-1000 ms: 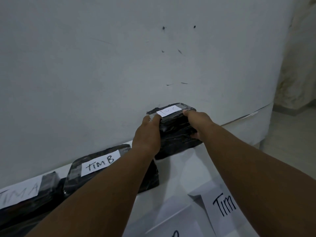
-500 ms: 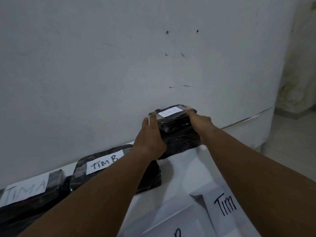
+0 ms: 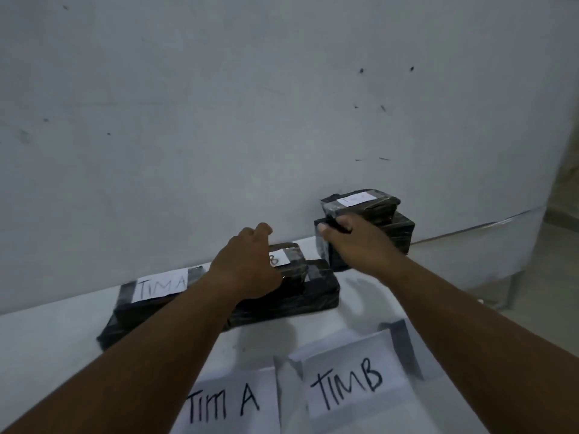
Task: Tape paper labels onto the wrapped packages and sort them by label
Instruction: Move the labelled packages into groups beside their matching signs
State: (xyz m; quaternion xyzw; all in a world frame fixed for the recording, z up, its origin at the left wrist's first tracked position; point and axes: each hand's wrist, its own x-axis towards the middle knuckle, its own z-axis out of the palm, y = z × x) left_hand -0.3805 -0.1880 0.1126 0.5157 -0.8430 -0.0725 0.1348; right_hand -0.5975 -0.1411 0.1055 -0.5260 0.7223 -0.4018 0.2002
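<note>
You have a pale wall (image 3: 219, 120) filling twelve o'clock, specked with small dark marks (image 3: 361, 70), the white worktop (image 3: 47, 339) below it, and bare floor (image 3: 557, 292) at three o'clock.

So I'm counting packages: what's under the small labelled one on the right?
The small labelled package sits on a larger black wrapped package. The right hand covers the lower one's left front, so any label there is hidden.

Bare room: scuffed wall (image 3: 219, 120), white table (image 3: 47, 339)
</note>
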